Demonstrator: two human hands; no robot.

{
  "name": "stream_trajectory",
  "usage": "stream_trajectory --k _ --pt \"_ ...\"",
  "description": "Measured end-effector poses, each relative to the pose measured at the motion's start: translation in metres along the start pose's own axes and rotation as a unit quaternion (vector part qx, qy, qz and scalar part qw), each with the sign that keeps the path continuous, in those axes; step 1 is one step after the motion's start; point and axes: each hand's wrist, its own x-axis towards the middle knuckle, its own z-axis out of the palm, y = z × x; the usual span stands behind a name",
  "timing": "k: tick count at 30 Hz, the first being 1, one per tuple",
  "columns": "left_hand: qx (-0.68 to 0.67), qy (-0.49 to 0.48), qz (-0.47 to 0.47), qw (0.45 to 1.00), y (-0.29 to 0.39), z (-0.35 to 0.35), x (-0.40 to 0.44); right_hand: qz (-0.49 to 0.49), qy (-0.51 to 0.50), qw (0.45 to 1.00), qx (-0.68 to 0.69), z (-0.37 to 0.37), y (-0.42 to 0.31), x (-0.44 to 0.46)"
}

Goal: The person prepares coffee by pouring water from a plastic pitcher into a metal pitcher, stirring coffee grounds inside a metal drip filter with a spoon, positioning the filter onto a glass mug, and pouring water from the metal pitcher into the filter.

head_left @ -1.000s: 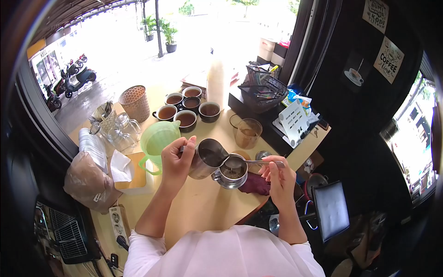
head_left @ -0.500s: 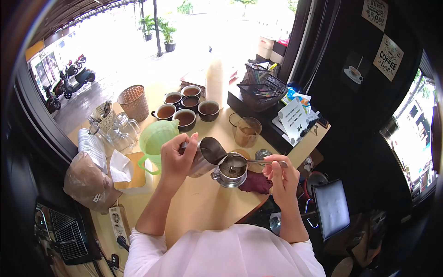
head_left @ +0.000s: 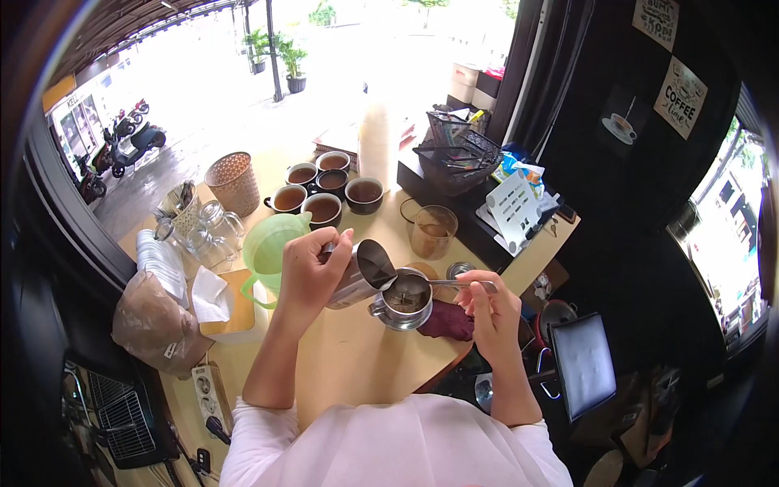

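My left hand (head_left: 318, 272) is closed round the handle of a metal pitcher (head_left: 350, 286). The pitcher is tilted to the right, its spout at the rim of a metal cup (head_left: 378, 309) on a saucer. Dark grounds or liquid show inside the cup. Between the fingers of my right hand (head_left: 492, 308) is the handle of a metal spoon (head_left: 461, 283); its bowl end is over the cup's opening. A maroon cloth (head_left: 449, 321) lies beside the cup, under the right hand's side. Just left of the pitcher stands a green plastic jug (head_left: 270, 247).
Several cups of brown drink (head_left: 324, 210) stand together at the back. Nearby are a glass with brown liquid (head_left: 433, 233), a woven basket (head_left: 234, 182), glass mugs (head_left: 213, 237), a tissue box (head_left: 229, 312) and a pen basket (head_left: 459, 154). A power strip (head_left: 210, 394) lies at the left edge.
The pitcher stays tipped at the cup. The spoon's handle and my right hand have shifted very slightly; the whole view has moved a little.
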Motion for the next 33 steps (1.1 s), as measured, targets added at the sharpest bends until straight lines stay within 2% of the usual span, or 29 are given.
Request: stream_trajectory --k 10,22,28,33 --pt "0.015 -0.017 0.000 1.000 0.000 0.003 0.001 -0.017 -0.017 0.998 -0.054 -0.001 0.003 -0.001" --pt "0.030 -0.017 0.018 0.999 0.007 0.005 -0.002 -0.038 -0.023 0.997 -0.062 0.003 0.002 -0.001" --pt "0.053 -0.049 0.048 0.996 0.004 0.004 0.005 -0.035 -0.025 0.998 -0.054 0.001 0.008 -0.001" --pt "0.047 -0.057 0.034 0.997 0.010 0.003 0.006 -0.028 -0.030 0.998 -0.055 0.001 0.005 0.000"
